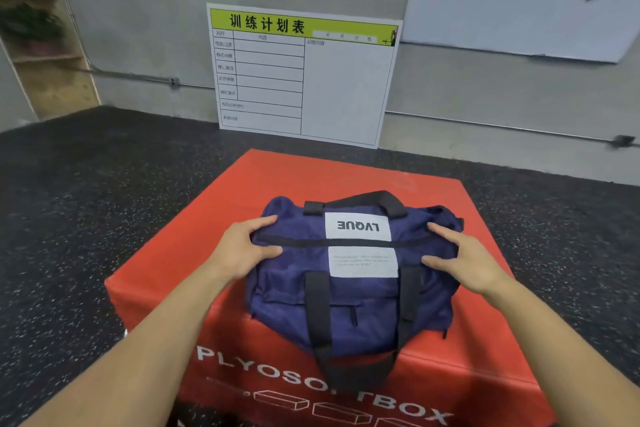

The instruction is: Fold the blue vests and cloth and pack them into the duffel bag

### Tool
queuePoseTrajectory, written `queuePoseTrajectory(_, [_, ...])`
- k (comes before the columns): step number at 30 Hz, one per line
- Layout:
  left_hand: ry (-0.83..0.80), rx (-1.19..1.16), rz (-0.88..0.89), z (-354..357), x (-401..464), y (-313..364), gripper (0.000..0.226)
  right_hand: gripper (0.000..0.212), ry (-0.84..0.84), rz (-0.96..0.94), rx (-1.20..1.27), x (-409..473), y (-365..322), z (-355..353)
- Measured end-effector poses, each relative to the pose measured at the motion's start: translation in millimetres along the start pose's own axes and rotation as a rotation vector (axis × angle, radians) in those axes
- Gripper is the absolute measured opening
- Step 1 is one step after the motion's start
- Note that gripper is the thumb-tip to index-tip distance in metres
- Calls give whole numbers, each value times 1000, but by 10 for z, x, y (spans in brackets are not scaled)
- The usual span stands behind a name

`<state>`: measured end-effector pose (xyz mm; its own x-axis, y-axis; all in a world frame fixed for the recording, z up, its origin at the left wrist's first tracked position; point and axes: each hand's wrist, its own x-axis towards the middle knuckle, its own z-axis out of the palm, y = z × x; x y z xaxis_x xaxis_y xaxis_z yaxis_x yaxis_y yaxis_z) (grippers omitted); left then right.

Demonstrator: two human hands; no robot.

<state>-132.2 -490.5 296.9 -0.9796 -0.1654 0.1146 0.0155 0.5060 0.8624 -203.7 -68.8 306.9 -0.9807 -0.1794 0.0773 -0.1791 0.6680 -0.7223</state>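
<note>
A navy duffel bag [287,302] with black straps and a white "LVQUE" label lies on top of a red plyo box [311,170]. Its top zipper line runs left to right and looks closed. My left hand [242,248] rests on the bag's left end, thumb and fingers straight on either side of the zipper line. My right hand [465,260] rests on the right end in the same way, fingers extended. No blue vests or cloth are visible outside the bag.
The red box stands on a dark speckled rubber floor [86,218]. A white training schedule board [304,76] leans against the grey wall behind. A whiteboard [519,0] hangs at the upper right. Wooden shelves [38,28] stand at the far left.
</note>
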Motion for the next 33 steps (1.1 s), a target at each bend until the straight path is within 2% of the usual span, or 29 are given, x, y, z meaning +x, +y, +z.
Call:
queuePoseTrajectory(4, [56, -69, 73, -65, 273, 207, 67, 78, 33, -33, 45, 155, -80, -93])
queuePoseTrajectory(8, [98, -108, 120, -182, 721, 502, 60, 77, 62, -50, 196, 416, -349, -206])
queuePoseTrajectory(13, [141, -188, 106, -312, 1410, 717, 61, 76, 121, -93, 344, 934, -588, -373])
queuePoseTrajectory(19, [130, -242, 131, -260, 2333, 902, 61, 76, 173, -77, 382, 1699, -543, -484])
queuePoseTrajectory(23, [64, -153, 47, -16, 2868, 699, 62, 77, 178, 17, 287, 2161, -261, -313])
queuePoseTrajectory(27, [-101, 138, -36, 324, 2987, 154, 73, 83, 75, 181, 78, 2335, 96, 33])
queuePoseTrajectory(30, [-88, 205, 32, 356, 2921, -30, 74, 83, 90, 165, 43, 2287, 142, 66])
queuePoseTrajectory(33, [-27, 273, 145, 269, 2694, 76, 72, 83, 122, 125, -4, 2126, 8, -8])
